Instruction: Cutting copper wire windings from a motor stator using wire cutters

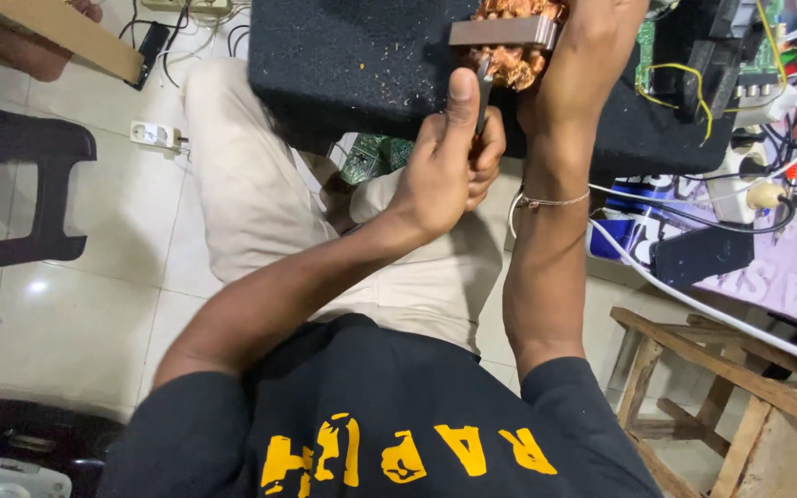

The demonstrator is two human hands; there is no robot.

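Observation:
A motor stator [507, 35], a grey metal core wound with copper wire, rests on a black speckled mat [362, 65] on my lap. My right hand [592, 55] grips the stator from the right side; a thin bracelet sits on that wrist. My left hand [449, 166] is closed round a slim dark hand tool [482, 88], thumb pointing up along it. The tool's tip touches the copper winding just below the metal core. Copper scraps lie on the mat near the tool.
A green circuit board with yellow wires [666, 78] and tangled cables lie on the mat's right. A wooden stool [731, 387] stands at lower right, a black plastic stool [20, 184] at left, a white socket [154, 136] on the tiled floor, a wooden plank [76, 32] top left.

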